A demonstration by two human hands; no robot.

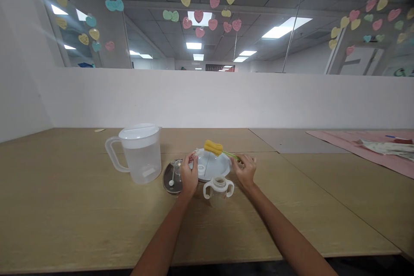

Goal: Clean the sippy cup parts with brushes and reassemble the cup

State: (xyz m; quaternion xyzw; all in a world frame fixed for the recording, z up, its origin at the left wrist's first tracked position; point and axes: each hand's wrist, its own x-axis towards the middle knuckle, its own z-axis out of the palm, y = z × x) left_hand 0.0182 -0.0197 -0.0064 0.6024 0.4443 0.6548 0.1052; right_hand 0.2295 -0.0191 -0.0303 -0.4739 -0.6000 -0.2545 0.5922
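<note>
A white bowl (217,167) sits on the wooden table in front of me. My right hand (246,171) is closed on the green handle of a bottle brush with a yellow sponge head (213,147), which rests over the bowl's far rim. My left hand (188,175) is closed on the bowl's left edge, next to a small pinkish brush tip (194,154). A clear two-handled baby cup (218,188) stands upright between my hands, just in front of the bowl.
A translucent plastic pitcher (139,153) with a lid stands to the left. A round metal tray (169,178) holds small clear parts beside the bowl. A pink cloth (362,145) with papers lies at the far right. A white partition wall runs behind the table.
</note>
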